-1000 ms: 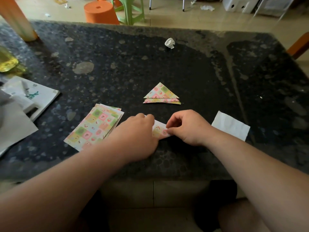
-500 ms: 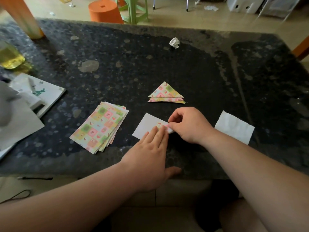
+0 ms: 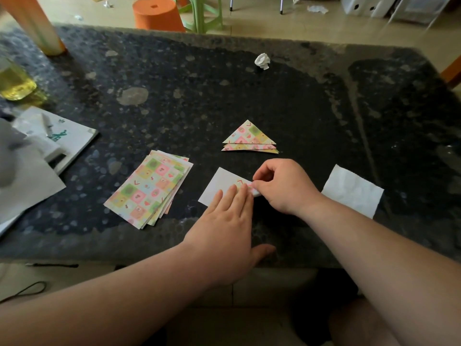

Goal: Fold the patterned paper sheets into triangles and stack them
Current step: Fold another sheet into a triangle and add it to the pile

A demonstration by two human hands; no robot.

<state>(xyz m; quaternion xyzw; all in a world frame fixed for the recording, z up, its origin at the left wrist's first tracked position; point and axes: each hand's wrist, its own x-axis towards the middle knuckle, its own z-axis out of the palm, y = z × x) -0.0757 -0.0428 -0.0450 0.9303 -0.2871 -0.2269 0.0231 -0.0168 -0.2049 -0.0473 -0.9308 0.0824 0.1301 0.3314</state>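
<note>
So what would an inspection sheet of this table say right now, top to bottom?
Surface: dark speckled stone table, with pale blotches.
Job's things: pile of flat patterned sheets; stack of folded triangles; sheet being folded, white side up, one corner turned over.
Clutter: crumpled paper ball; white paper piece; booklet; container of yellow liquid at the left edge.
Hands: left hand flat on the sheet, fingers straight; right hand pinches the turned corner.
Cables: thin dark cord on the floor, lower left.
Surroundings: orange stool and green stool beyond the table; paper scraps on the floor.
</note>
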